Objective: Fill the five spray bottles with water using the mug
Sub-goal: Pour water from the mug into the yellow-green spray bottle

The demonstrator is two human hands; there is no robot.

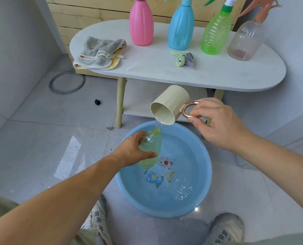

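A: Item one, the hands?

B: Left hand [135,152] wrapped around the body of a pale green bottle [149,150], uncapped, tilted with its neck pointing far and up, held over the near blue basin [206,167]. Right hand [218,123] pinching the copper-coloured ring handle of a cream mug [170,105], fingers closed on the ring.

A: Mug condition?

B: Tipped over, mouth facing near and left, its lower rim just above the bottle's neck. A thin stream of water runs from the rim into the neck.

A: The basin?

B: On the tiled floor [41,138], holding water, cartoon figures printed on its bottom. Two shoes at the near edge of the view, one either side of it.

A: Stock on the counter?

B: White oval counter [164,75], far side of the basin. Standing upright, left to right: pink bottle [141,25], blue bottle [181,27], green ribbed bottle [215,34], clear ribbed bottle [247,39] with a peach trigger head. All four carry spray heads, partly cut off by the top of the view.

A: Loose parts?

B: One light green spray head [183,59] lying on its side, near the blue bottle's base. A folded grey cloth [99,53] over a yellow one at the counter's left end.

A: Floor, other?

B: A grey ring [67,82] far left; a small black cube [97,102] beside it, apart.
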